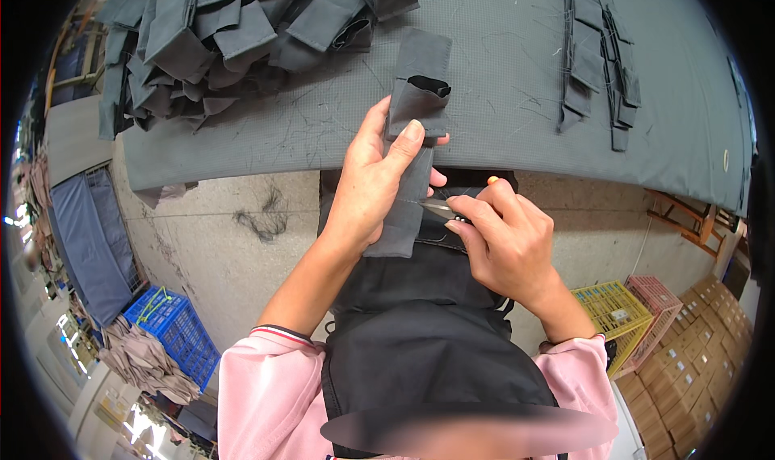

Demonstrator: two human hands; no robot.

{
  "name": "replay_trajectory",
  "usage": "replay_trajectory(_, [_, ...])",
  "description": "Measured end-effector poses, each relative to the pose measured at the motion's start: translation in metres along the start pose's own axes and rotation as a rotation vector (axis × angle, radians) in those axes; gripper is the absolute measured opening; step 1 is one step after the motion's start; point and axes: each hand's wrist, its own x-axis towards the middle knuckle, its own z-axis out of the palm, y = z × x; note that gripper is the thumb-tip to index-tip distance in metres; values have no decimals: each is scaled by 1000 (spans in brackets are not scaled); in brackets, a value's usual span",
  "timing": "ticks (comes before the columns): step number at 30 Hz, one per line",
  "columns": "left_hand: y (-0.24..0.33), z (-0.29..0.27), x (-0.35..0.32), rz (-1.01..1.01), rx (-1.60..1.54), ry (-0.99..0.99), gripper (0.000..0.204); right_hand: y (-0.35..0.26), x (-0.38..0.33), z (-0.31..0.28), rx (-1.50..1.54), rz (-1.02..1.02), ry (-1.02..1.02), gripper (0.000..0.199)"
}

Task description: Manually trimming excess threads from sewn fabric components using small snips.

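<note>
On the grey cloth-covered table point(500, 64), a large heap of dark-grey fabric pieces point(242, 36) lies left, two narrow rows of similar pieces point(587, 60) right; which are finished is unclear. The left hand point(371, 177) pinches a long dark-grey fabric strip point(414, 173), seemingly unfinished; the right hand point(513, 238) clasps metal-bladed snips point(436, 207) beside it.

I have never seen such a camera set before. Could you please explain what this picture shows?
There is no machine here: each grip is a person's bare hand. The one picture comes from a wide fisheye camera worn on the head, looking down, so straight edges bend. The left grip holds a dark grey fabric strip. The right grip holds a small metal-tipped tool beside it. On the cloth-covered table lie a fabric pile at left, and narrow fabric stacks at right.
</note>
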Motion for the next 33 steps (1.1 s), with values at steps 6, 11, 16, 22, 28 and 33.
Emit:
replay_trajectory(6, [1, -3, 1, -8, 2, -30, 67, -2, 1, -2, 18, 10, -27, 27])
replay_trajectory(11, [-2, -2, -1, -12, 14, 3, 40, -4, -3, -4, -38, -4, -1, 28])
replay_trajectory(16, [-2, -1, -1, -13, 16, 4, 40, -5, 0, -5, -41, -27, -25, 30])
replay_trajectory(22, [1, -5, -1, -53, -22, -26, 38, 0, 1, -4, -79, -168, -6, 28])
replay_trajectory(28, [-2, -5, -1, -86, -99, -99, 58, 3, -2, -7, 132, -66, -55, 26])
replay_trajectory(33, [-1, -1, -1, -16, -72, -41, 58, -4, -3, -2, 227, 128, -30, 24])
